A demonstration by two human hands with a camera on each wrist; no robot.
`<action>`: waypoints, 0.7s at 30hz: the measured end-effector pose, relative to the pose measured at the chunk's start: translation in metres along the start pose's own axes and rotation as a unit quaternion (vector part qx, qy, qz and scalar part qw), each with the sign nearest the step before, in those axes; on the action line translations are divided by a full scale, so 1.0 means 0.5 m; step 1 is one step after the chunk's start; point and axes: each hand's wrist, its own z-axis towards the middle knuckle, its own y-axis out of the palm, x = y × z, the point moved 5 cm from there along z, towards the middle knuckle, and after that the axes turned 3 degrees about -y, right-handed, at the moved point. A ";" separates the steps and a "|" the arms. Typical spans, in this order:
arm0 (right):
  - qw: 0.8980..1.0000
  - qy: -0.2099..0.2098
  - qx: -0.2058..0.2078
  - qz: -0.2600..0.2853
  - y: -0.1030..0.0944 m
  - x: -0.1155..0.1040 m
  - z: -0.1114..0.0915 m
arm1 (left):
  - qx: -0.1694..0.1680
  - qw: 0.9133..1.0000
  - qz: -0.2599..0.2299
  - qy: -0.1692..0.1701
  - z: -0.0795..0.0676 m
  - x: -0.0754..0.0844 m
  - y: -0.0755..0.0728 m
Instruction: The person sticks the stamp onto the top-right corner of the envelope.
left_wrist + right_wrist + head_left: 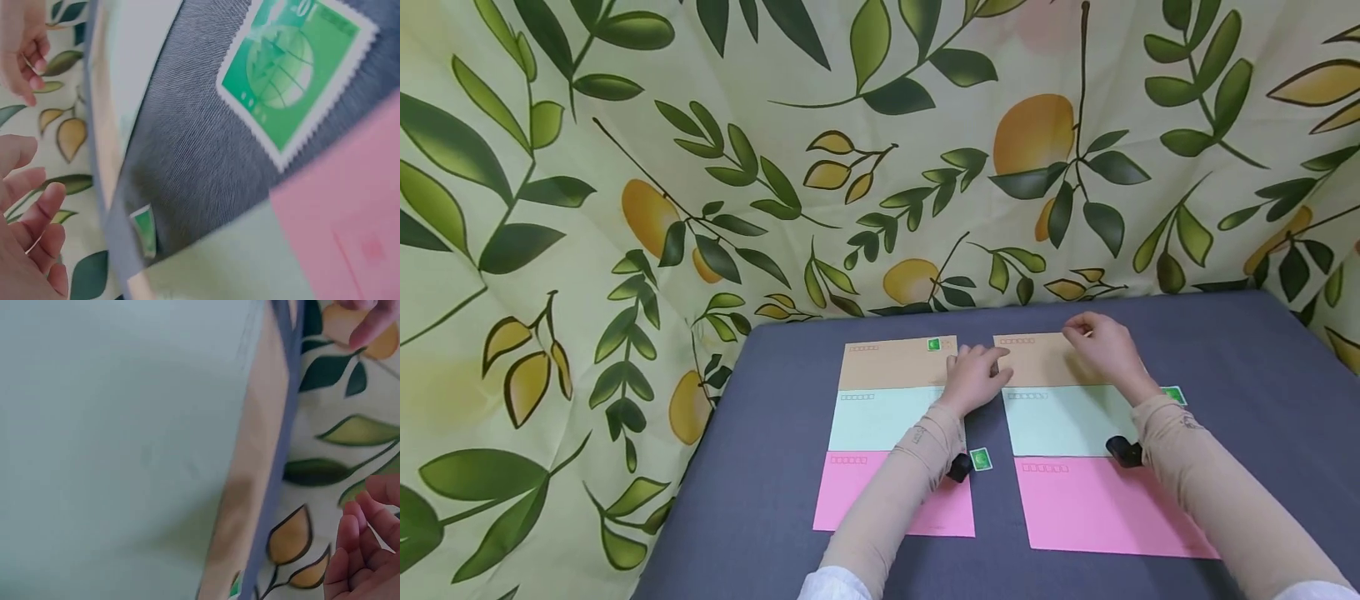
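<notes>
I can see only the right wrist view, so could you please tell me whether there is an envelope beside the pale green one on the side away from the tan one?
Observer: Yes, in the head view a pink envelope lies against the near edge of that pale green envelope.
Operator: Thank you; is anything lying loose to the left of the pink one?
Observer: Yes, a green stamp lies there on the dark cloth.
Operator: And does anything farther left already bear a stamp?
Observer: Yes, the left tan envelope has a second stamp near its upper right corner, as the head view shows it.
</notes>
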 end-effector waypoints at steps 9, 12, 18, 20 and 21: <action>0.997 -0.068 0.006 0.039 0.028 -0.096 -0.022 | 0.011 0.998 -0.066 -0.012 -0.060 -0.058 -0.055; 0.996 -0.081 -0.001 0.048 0.046 -0.124 -0.029 | 0.015 0.997 -0.068 -0.023 -0.082 -0.083 -0.072; 0.994 -0.094 -0.025 0.054 0.089 -0.163 -0.044 | 0.028 0.996 -0.072 -0.050 -0.129 -0.142 -0.098; 0.993 -0.095 -0.036 0.054 0.106 -0.168 -0.049 | 0.033 0.995 -0.077 -0.060 -0.147 -0.166 -0.104; 0.993 -0.094 -0.043 0.053 0.115 -0.169 -0.050 | 0.036 0.994 -0.079 -0.066 -0.155 -0.177 -0.106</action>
